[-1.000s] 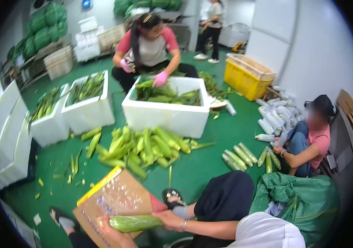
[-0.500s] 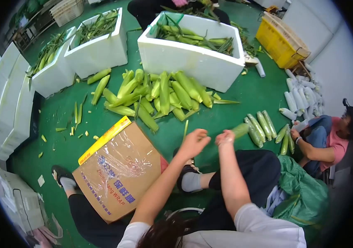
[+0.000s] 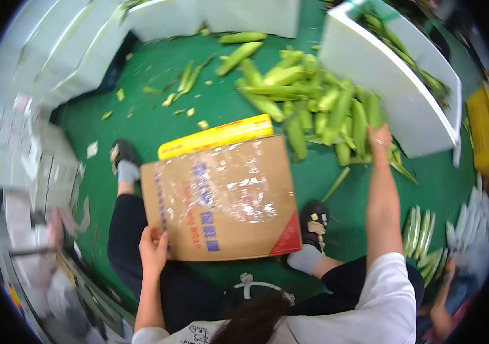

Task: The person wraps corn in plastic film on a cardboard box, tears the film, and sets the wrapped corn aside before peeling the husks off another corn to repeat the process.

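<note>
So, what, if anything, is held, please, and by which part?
Right hand: green, husk-covered corn ear, by its near end. Left hand touches brown cardboard box; grip unclear.

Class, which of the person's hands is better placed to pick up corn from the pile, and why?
Probably the right hand: it is at the corn pile, while the left hand is at the near corner of the cardboard box.

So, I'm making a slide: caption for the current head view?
Right hand at the green corn pile, left hand at the edge of a cardboard box.
</note>
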Demonstrator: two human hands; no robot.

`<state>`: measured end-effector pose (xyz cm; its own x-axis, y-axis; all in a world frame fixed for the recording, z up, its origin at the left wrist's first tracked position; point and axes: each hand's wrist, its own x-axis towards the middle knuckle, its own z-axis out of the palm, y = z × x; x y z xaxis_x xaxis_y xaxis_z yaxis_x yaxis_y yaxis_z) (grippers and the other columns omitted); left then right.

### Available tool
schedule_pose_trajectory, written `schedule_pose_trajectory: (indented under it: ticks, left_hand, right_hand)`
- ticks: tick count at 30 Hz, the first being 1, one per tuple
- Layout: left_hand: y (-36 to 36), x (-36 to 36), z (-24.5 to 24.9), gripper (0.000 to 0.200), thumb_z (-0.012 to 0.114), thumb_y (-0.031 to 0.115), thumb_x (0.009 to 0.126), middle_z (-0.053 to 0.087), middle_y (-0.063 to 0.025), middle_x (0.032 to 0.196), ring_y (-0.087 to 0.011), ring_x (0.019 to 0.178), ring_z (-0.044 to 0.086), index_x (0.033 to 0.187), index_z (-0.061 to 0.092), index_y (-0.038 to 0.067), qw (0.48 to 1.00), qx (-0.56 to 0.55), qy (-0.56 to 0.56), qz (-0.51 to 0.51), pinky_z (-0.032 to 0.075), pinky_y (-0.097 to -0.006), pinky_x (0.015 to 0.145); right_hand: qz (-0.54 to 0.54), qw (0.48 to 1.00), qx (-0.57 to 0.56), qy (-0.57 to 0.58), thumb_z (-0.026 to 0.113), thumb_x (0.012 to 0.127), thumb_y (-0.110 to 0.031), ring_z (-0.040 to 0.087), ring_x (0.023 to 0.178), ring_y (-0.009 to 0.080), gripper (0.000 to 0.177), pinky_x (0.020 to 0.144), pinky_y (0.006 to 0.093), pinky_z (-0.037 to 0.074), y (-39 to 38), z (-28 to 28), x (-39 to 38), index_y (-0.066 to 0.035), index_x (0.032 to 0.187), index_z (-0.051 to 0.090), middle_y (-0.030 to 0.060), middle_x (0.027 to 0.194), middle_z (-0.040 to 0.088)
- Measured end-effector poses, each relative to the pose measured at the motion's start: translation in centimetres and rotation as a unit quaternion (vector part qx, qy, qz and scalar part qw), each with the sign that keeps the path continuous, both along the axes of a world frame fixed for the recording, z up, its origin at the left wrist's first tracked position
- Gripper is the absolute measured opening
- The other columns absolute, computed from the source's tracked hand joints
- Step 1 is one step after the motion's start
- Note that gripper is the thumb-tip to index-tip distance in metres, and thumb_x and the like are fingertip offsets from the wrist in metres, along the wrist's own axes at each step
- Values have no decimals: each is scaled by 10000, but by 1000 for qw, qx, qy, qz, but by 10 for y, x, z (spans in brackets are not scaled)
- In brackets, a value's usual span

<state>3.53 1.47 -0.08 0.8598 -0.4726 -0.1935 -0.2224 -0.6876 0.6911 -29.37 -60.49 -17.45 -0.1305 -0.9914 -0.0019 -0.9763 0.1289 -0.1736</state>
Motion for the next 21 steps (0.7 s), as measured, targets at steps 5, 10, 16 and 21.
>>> schedule_pose_trajectory:
  ticks: [5,10,16,21]
  left_hand:
    - [-3,-11,-18,637,778,320,765,569,-199,1032,-305,879,605,1181,487,-66,995,97,-16,-10,500,-382,755]
    - [-16,-14,-21,611,779,406,739,592,-253,1025,-393,901,615,1027,510,-61,961,220,-168,-26,499,-445,761]
    - [-5,19,-33,406,638,339,859,652,-252,914,-424,829,642,935,553,-51,966,224,-84,-102,510,-470,736]
    - [10,20,18,188,555,132,931,678,-164,878,-280,812,678,876,597,-42,878,-361,315,25,537,-352,713]
  right_hand:
    - [198,907,-84,-362,632,890,-374,556,1121,346,661,971,397,414,123,95,61,107,1296,431,287,1222,553]
    - [636,716,-71,-278,725,689,-89,504,1053,336,574,928,417,391,314,200,176,-49,1225,524,139,1152,551]
    - [662,722,-83,-184,775,625,-79,494,1034,282,654,884,405,396,379,157,236,-86,1233,535,74,1164,548]
    - [686,710,-19,-156,773,644,-106,485,1054,304,665,917,407,391,388,148,212,-92,1263,529,81,1176,541]
